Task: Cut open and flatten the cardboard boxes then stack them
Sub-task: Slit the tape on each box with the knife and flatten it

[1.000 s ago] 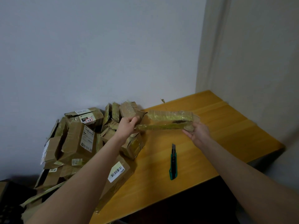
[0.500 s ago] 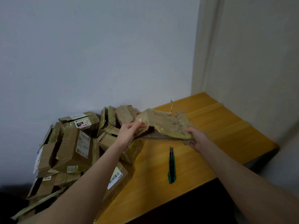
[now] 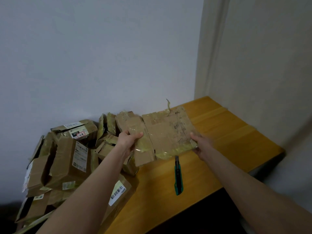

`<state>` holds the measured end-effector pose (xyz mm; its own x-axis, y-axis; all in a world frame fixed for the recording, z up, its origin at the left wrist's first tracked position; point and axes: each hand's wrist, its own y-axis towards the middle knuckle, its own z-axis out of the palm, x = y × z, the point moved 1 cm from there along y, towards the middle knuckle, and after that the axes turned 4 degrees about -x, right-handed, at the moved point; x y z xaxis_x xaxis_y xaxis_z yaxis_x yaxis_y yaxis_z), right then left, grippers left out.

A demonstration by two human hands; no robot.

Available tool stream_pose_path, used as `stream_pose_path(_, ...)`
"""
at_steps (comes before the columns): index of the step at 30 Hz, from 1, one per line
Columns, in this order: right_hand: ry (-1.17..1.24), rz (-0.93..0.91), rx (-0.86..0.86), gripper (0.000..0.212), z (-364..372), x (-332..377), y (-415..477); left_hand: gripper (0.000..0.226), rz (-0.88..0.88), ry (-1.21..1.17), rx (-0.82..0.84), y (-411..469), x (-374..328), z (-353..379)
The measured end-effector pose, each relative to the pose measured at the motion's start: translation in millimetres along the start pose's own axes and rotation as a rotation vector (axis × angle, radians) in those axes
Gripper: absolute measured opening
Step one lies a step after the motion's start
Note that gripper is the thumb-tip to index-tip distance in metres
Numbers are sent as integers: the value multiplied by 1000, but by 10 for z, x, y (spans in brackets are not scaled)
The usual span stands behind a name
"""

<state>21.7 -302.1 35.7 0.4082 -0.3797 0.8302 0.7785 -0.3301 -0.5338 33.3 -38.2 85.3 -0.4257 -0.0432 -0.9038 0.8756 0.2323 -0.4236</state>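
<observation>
Far left, against the pale grey wall (image 3: 101, 56): a heap of brown taped cardboard boxes (image 3: 67, 159), white-labelled, not flattened, tumbled over one another. Crowded toward the middle, with the heap's right edge directly behind and below the left hand. At the heap's near edge, a brown box with a white barcode label (image 3: 118, 191), partly covered by the left forearm.

Next, the left hand (image 3: 130, 141): curled round the left side of the flattened brown cardboard sheet (image 3: 168, 132), thumb on the upper face, fingers hidden underneath. Gripped there on a folded-over flap covered in glossy yellowish tape.

In the middle, the sheet itself: opened out, held up between both hands above the yellow wooden table (image 3: 236, 141), tilted with its worn, scuffed face toward the camera. At its top edge, a curled strip of torn tape (image 3: 168, 105) sticking up. Left part overlapping the heap in view; far side close to the wall.

Below the sheet, a green and black utility knife (image 3: 178, 176) flat on the table, untouched, lengthwise toward the wall, its far tip meeting the sheet's lower edge in view.

Right of that, the right hand (image 3: 200, 144): clamped on the sheet's lower right corner, thumb on top, fingers beneath, somewhat blurred.

Far right, bare tabletop up to a beige wall panel (image 3: 253, 56).
</observation>
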Motion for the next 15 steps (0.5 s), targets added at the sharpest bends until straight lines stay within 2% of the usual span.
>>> stream_pose_path(4, -215, -100, -69, 50, -41, -17, 64, 39, 103, 65, -63, 177, 2, 100)
stream_pose_path(6, -249, -114, -96, 52, -86, -12, 149, 41, 119, 67, -59, 214, 28, 187)
stream_pose_path(8, -259, -110, -142, 52, -131, 20, 250, 41, 69, 43, 4, 242, 62, 299)
stream_pose_path(12, -344, -131, -213, 49, -245, 78, 540, 31, -139, 11, 248, 324, 97, 500)
stream_pose_path(13, -369, -127, -217, 47, -272, 79, 624, 30, -150, 42, 269, 367, 113, 557)
stream_pose_path(15, -408, -108, -225, 46, -315, 81, 789, 33, -113, 89, 206, 469, 140, 706)
